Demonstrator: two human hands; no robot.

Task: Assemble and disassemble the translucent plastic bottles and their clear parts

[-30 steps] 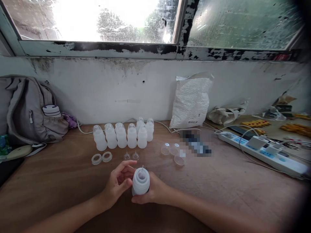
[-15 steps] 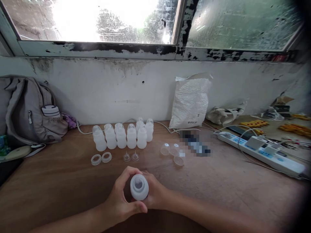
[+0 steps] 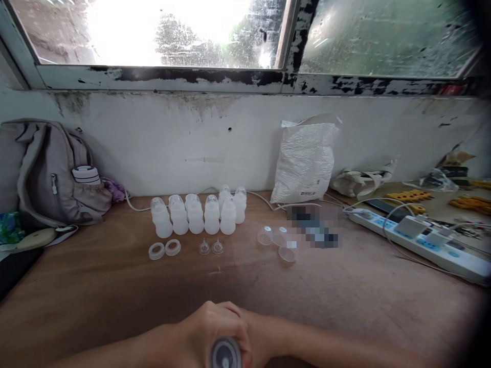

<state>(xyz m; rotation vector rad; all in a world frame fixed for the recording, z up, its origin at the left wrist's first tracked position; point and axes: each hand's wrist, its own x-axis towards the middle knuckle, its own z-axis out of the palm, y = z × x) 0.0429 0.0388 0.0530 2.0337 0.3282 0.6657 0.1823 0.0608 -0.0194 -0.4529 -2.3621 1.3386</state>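
Observation:
Low at the bottom edge, a baby bottle (image 3: 225,353) points its round top at me, a nipple visible in the middle. My left hand (image 3: 207,324) is closed round its upper part, the knuckles up. My right hand (image 3: 255,329) grips the bottle from the right, its fingers largely hidden behind the left hand. Beyond the hands lie two white collar rings (image 3: 173,247) and two clear nipples (image 3: 218,247). Three clear domed caps (image 3: 287,253) rest to their right. Several capped white baby bottles (image 3: 196,214) stand upright behind these parts.
A grey backpack (image 3: 57,174) leans at the left by the wall. A white plastic package (image 3: 305,161) stands at the back, with a cable running along the table (image 3: 345,296). At right lies a white power strip (image 3: 425,248) with plugs and cords.
Both hands have come down toward me with the bottle. My left hand, earlier spread with the thumb apart round the bottle's top, is now wrapped over it. The view has shifted slightly.

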